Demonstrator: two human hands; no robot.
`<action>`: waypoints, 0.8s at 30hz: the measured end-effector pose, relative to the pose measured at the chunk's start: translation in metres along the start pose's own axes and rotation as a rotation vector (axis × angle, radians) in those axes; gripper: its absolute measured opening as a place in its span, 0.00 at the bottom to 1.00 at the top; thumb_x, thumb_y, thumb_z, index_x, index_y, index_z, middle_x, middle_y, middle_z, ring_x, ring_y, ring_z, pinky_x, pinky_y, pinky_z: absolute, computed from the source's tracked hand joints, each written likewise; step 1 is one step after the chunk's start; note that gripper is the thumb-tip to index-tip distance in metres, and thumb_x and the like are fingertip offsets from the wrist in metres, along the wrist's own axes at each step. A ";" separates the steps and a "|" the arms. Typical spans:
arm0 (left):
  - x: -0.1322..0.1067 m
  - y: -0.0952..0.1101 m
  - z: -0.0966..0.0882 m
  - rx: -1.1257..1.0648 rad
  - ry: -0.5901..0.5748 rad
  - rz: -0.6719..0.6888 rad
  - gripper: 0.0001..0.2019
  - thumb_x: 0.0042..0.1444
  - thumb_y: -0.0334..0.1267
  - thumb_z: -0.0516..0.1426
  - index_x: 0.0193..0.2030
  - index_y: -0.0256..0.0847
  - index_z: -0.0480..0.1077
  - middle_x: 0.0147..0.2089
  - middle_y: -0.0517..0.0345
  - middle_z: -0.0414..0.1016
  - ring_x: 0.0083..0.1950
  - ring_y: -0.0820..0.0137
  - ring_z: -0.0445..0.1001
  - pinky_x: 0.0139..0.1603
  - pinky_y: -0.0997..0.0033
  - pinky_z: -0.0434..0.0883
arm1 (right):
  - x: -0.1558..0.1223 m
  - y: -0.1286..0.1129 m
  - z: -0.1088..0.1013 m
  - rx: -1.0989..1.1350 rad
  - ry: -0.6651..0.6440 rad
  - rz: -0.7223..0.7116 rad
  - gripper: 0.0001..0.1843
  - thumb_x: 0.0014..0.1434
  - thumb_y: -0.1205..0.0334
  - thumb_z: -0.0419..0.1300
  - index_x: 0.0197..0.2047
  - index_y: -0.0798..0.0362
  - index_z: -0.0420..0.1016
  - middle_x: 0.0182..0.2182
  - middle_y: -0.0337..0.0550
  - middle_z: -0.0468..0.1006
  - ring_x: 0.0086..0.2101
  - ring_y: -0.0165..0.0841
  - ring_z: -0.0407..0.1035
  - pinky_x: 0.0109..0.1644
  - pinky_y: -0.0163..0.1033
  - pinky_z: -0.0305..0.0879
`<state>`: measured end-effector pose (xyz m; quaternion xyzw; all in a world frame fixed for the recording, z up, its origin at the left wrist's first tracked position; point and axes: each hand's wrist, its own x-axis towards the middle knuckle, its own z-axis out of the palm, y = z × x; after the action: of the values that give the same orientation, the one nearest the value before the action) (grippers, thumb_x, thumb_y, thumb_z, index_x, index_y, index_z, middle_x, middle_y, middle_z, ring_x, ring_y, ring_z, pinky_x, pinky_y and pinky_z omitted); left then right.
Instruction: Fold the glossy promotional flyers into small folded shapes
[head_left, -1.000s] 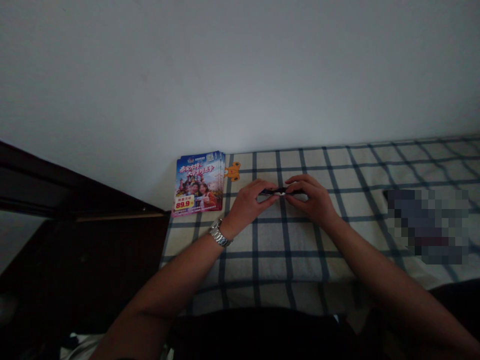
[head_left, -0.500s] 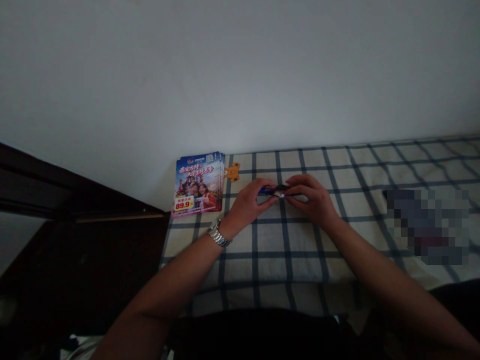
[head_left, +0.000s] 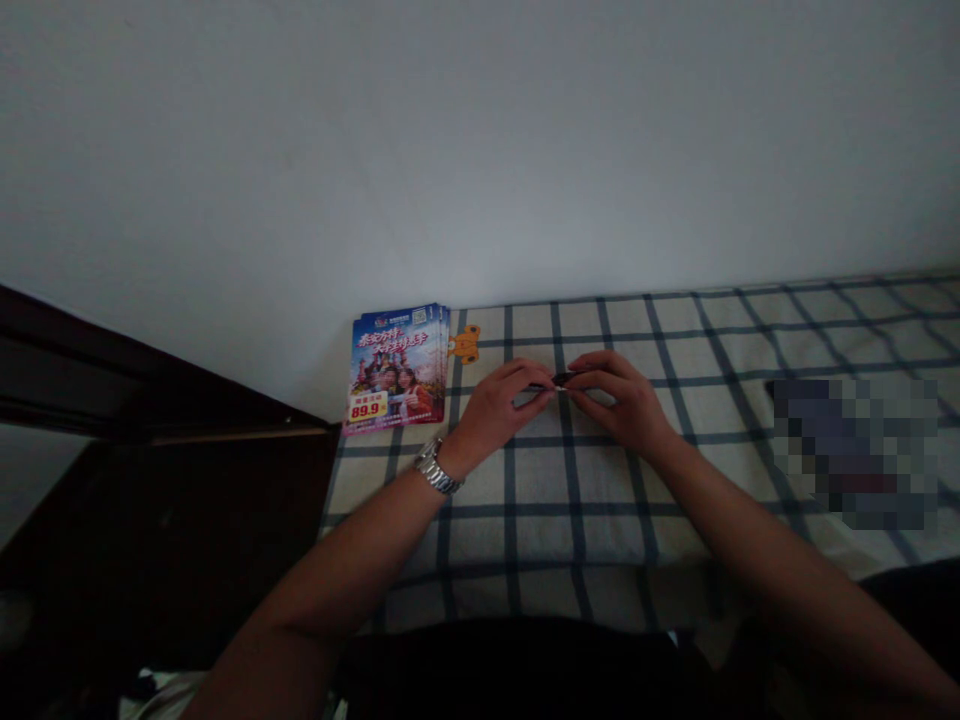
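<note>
My left hand, with a metal watch on its wrist, pinches one end of a small, thin, dark piece with a pale edge. It looks like folded paper, but most of it is hidden by my fingers. From the other side, my right hand grips it between thumb and fingers. The fingertips of both hands nearly meet over the checked cloth. To the left of my hands lies a stack of printed flyers, blue and pink, marked 89.9.
A white and blue checked cloth covers the surface. An orange bear figure lies beside the flyers. A blurred-out dark item is at the right. The wall rises behind, and dark wooden furniture stands left.
The piece between my hands has been pressed flatter, and its blue face no longer shows. My fingertips have closed slightly; the flyers have stayed in place.
</note>
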<state>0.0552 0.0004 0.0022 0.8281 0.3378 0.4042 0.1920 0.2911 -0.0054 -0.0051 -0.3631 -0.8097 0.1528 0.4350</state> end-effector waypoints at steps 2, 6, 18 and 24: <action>0.000 0.000 0.001 -0.008 -0.008 -0.007 0.03 0.67 0.34 0.61 0.46 0.43 0.74 0.46 0.57 0.79 0.50 0.69 0.79 0.54 0.65 0.77 | 0.000 0.000 0.000 0.000 -0.008 0.001 0.04 0.67 0.62 0.64 0.44 0.46 0.81 0.48 0.48 0.78 0.49 0.42 0.77 0.55 0.51 0.77; 0.000 0.001 0.002 -0.015 -0.011 -0.032 0.02 0.66 0.32 0.62 0.45 0.42 0.74 0.44 0.57 0.78 0.47 0.70 0.78 0.51 0.68 0.76 | 0.000 -0.001 0.001 0.003 -0.015 0.009 0.04 0.67 0.63 0.63 0.43 0.47 0.80 0.49 0.48 0.78 0.49 0.42 0.76 0.54 0.50 0.77; -0.002 0.002 0.004 -0.031 0.004 -0.138 0.06 0.66 0.34 0.63 0.49 0.42 0.75 0.45 0.59 0.81 0.44 0.72 0.80 0.49 0.70 0.77 | 0.000 0.000 0.003 0.033 -0.038 0.070 0.03 0.68 0.60 0.63 0.44 0.46 0.80 0.49 0.48 0.77 0.48 0.41 0.76 0.53 0.49 0.78; -0.001 0.002 0.003 -0.024 -0.030 -0.145 0.04 0.66 0.36 0.62 0.47 0.43 0.77 0.43 0.60 0.82 0.43 0.71 0.80 0.49 0.70 0.77 | -0.001 0.000 0.006 0.145 0.001 0.178 0.11 0.66 0.56 0.67 0.51 0.45 0.77 0.45 0.46 0.78 0.43 0.39 0.77 0.43 0.44 0.79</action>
<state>0.0575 -0.0022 0.0012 0.8050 0.3891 0.3806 0.2359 0.2866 -0.0055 -0.0086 -0.4012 -0.7609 0.2490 0.4450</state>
